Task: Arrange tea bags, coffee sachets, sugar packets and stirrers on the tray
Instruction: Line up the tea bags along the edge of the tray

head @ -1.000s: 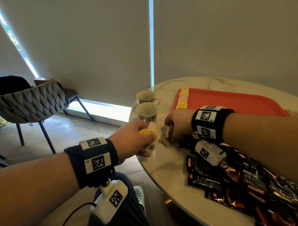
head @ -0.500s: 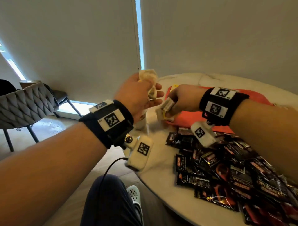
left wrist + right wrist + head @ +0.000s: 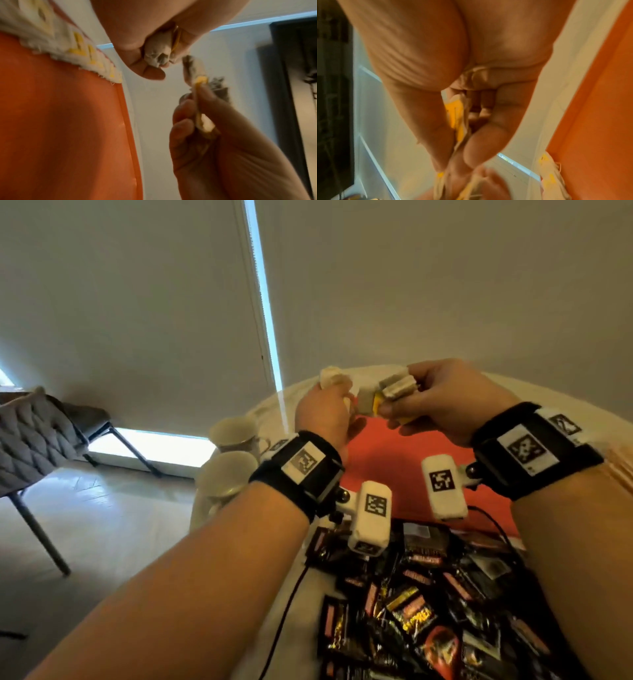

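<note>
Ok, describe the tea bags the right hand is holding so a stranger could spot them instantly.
Start at the orange-red plastic tray on the round white marble table. Above its near-left part, both hands are raised; the right hand pinches a small bundle of pale paper tea bags. Its yellow tags distinguish it from the dark glossy coffee sachets heaped below.

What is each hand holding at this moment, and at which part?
Both hold tea bags above the tray. The left hand grips a crumpled bundle around its middle; the right hand pinches several tea bags by their lower ends.

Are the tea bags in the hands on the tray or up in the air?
Up in the air. Both the left hand and right hand grip tea bags above the red tray.
</note>
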{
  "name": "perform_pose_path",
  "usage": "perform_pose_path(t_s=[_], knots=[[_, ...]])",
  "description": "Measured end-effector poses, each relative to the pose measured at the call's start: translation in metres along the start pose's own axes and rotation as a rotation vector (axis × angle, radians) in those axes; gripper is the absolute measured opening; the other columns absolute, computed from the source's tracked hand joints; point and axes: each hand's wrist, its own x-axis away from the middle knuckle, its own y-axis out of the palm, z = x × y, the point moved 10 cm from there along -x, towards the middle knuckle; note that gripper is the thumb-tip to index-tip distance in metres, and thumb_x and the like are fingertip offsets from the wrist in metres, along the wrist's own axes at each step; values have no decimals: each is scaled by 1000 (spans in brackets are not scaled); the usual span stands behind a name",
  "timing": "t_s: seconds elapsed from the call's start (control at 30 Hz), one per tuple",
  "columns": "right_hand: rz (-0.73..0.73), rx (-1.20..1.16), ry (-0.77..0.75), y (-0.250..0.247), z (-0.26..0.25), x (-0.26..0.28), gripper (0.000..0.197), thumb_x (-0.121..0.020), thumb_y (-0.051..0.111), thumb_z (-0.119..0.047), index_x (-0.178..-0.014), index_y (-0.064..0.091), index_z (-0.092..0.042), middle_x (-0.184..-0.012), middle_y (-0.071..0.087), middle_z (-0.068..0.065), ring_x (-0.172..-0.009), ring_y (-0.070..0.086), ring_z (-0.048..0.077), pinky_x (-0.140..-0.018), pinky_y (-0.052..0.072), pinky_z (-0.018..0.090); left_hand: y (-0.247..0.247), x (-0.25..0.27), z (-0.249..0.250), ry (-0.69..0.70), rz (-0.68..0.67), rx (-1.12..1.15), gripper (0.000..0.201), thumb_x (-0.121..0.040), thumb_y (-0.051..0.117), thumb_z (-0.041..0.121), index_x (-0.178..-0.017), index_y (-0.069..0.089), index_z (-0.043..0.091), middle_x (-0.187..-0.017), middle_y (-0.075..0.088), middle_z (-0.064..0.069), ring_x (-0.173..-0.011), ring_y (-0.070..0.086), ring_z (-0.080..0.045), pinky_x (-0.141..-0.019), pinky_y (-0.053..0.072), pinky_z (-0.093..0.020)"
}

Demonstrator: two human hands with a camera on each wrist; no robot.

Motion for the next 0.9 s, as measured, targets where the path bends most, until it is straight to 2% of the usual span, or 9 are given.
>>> perform_pose_path(t_s=[0.1, 0.17, 0.27, 0.33, 0.43, 0.57, 0.63, 0.77, 0.9], knots=[[-56, -99, 30, 1, 12, -5, 25, -78, 77, 6, -96, 73, -10, -72, 71, 5, -63, 68, 18, -52, 55, 24, 16, -13, -23, -135, -79, 130, 19, -98, 61, 13, -113, 72, 9, -114, 75, -19, -85, 70, -31, -63, 60, -37], [-86, -109, 57, 3, 21, -9, 28, -77, 78, 6, -100, 71, -9, -77, 70, 6, -64, 67, 19, -52, 54, 25, 26, -18, -31, -189, -167, 150, 26, -97, 59, 15, -118, 70, 5, -118, 74, -20, -94, 71, -35, -69, 62, -41], [-52, -105, 111, 0, 36, -16, 37, -74, 81, 8, -100, 64, -13, -81, 68, 12, -60, 65, 21, -51, 52, 29, 40, -15, -41, -283, -326, 171, 42, -105, 52, 44, -119, 67, 7, -121, 75, -18, -104, 74, -37, -77, 64, -47], [-31, -82, 130, -1, 43, -20, 43, -71, 83, 8, -100, 59, -14, -79, 67, 15, -59, 64, 23, -52, 51, 30, 42, -10, -40, -265, -386, 70, 50, -102, 55, 56, -115, 71, 11, -111, 78, -13, -87, 76, -30, -68, 64, -39], [-39, -75, 142, 1, 49, -21, 47, -68, 86, 6, -103, 59, -10, -78, 67, 18, -61, 64, 26, -54, 52, 32, 42, -11, -35, -95, -413, -167, 23, -99, 68, 37, -110, 71, 17, -98, 74, -8, -68, 71, -17, -53, 57, -28], [19, -143, 122, -1, 49, -24, 45, -71, 84, 8, -108, 63, -7, -84, 70, 18, -70, 66, 28, -62, 57, 35, 36, -19, -37, -55, -369, -55, 5, -103, 64, 20, -105, 68, 16, -83, 71, -5, -59, 66, -13, -49, 55, -26], [86, -178, 102, -6, 50, -26, 41, -73, 81, 9, -109, 65, -3, -85, 70, 16, -72, 68, 25, -65, 59, 34, 34, -21, -36, -45, -371, 48, 9, -102, 66, 17, -108, 67, 11, -83, 71, -7, -62, 68, -14, -50, 56, -27], [141, -260, 92, -12, 51, -28, 26, -79, 78, 7, -101, 69, -3, -78, 69, 9, -66, 65, 17, -64, 58, 30, 31, -24, -29, -9, -407, 188, 46, -79, 80, 17, -121, 62, 6, -93, 73, -12, -74, 71, -19, -63, 58, -32], [211, -341, 52, -20, 46, -28, 13, -83, 75, 0, -89, 72, -12, -82, 69, 7, -72, 64, 16, -62, 56, 27, 32, -25, -29, -17, -461, 202, 42, -81, 81, 6, -119, 64, 10, -102, 72, -13, -84, 70, -21, -75, 55, -37]])
